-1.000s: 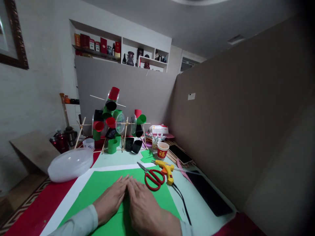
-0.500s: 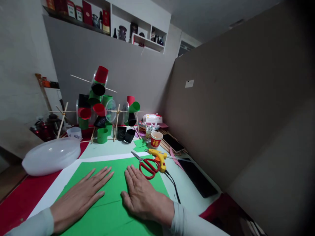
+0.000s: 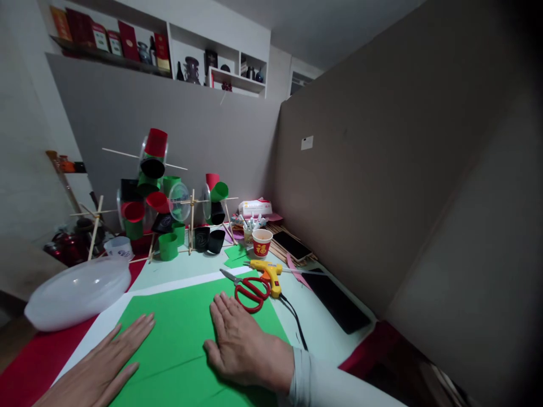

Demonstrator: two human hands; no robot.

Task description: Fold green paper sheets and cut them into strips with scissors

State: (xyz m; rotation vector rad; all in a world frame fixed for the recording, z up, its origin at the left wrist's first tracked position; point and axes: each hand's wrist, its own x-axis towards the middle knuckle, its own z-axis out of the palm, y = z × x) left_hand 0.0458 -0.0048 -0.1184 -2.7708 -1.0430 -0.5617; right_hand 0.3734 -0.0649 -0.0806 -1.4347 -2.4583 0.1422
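Note:
A large green sheet of paper [image 3: 178, 316] lies on a white sheet [image 3: 169, 284] on the table, with dark lines across its lower part. My left hand [image 3: 106, 362] rests flat on its left side, fingers stretched out and holding nothing. Flat on the right side of the green sheet lies my right hand [image 3: 241, 342], thumb apart from the fingers. Just beyond its fingertips are red-handled scissors [image 3: 253, 294], lying partly on the green sheet. A yellow glue gun [image 3: 271, 274] with a black cord lies beside the scissors.
At the back left stands a stick frame [image 3: 192, 223] carrying red, green and black cups [image 3: 168, 246]. A translucent plastic bowl [image 3: 80, 291] sits left. A paper cup [image 3: 262, 243], a phone [image 3: 292, 245] and a black tablet-like slab [image 3: 337, 299] lie along the right, near the partition [image 3: 365, 181].
My left hand has slid left and toward me across the green paper. My right hand stays in about the same place on it. The view has tilted up and shifted slightly.

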